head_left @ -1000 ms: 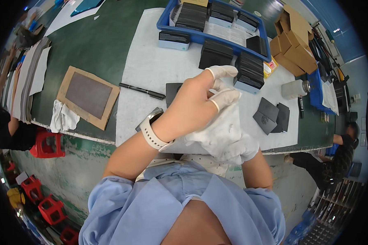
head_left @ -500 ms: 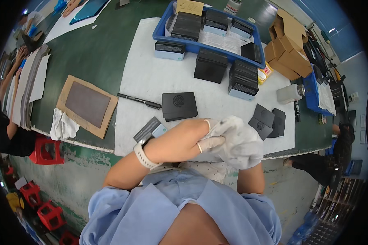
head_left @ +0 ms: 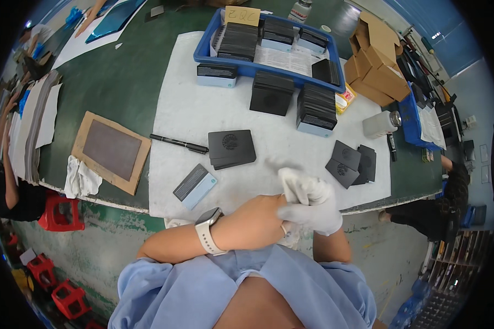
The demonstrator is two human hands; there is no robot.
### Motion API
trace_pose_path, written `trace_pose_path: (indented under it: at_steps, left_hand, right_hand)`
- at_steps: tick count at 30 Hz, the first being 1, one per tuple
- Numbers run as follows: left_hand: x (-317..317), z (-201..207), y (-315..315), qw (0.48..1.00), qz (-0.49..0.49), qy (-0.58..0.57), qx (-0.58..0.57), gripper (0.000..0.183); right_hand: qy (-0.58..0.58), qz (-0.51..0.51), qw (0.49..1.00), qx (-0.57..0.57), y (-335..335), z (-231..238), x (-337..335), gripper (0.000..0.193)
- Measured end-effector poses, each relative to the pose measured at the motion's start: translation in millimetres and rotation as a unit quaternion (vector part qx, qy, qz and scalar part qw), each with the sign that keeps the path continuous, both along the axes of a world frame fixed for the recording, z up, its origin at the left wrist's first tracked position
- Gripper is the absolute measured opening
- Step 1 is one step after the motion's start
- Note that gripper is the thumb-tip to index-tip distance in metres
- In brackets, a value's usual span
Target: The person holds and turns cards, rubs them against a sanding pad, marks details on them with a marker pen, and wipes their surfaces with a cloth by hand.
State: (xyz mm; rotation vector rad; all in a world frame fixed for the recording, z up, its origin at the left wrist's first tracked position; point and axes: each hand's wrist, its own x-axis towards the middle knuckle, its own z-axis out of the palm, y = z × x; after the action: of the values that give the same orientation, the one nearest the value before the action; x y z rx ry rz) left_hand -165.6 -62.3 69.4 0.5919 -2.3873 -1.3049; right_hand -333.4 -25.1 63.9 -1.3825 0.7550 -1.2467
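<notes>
My left hand (head_left: 255, 219) is bare, with a pale-strapped watch (head_left: 207, 231) on the wrist and a light band on a finger. Its fingertips are hidden behind my right hand (head_left: 313, 208), which wears a white glove. The two hands touch over the table's near edge. Gloved fingers and thumb curl around the left fingertips; whatever is between them is hidden. A blurred grey smear shows just above the glove. Nearby lie a stack of black square cards (head_left: 231, 148), a black-and-blue card (head_left: 195, 185) and several fanned black cards (head_left: 343, 163).
A blue tray (head_left: 241, 67) holds stacked black cards; more stacks (head_left: 271, 92) stand before it. A black pen (head_left: 178, 143), a framed brown board (head_left: 113, 149), a white rag (head_left: 82, 178), a white bottle (head_left: 379, 125) and a cardboard box (head_left: 376, 74) lie around. Other people sit at the sides.
Both hands have come lower, toward my body, uncovering the black-and-blue card. The white glove, loose and bunched before, now shows distinct fingers. The whole view has shifted slightly.
</notes>
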Motion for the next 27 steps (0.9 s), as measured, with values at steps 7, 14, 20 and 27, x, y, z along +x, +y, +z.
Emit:
trace_pose_path:
  at_steps: [7,14,20,27]
  left_hand:
    - [19,19,-12,0.981,-0.084,-0.116,0.132,0.046]
    - [77,0,-20,0.980,0.116,0.051,0.154,0.049]
    - [85,-5,-22,0.963,0.183,0.124,0.157,0.035]
    - [98,-14,-20,0.954,0.213,0.132,0.167,0.030]
  right_hand:
    - [-0.054,-0.285,0.956,-0.045,3,34,-39,0.037]
    - [0.490,-0.517,0.700,0.049,-16,86,-203,0.033]
    - [0.518,-0.461,0.702,0.158,-28,59,-250,0.033]
    - [0.512,-0.466,0.700,0.173,-30,62,-243,0.033]
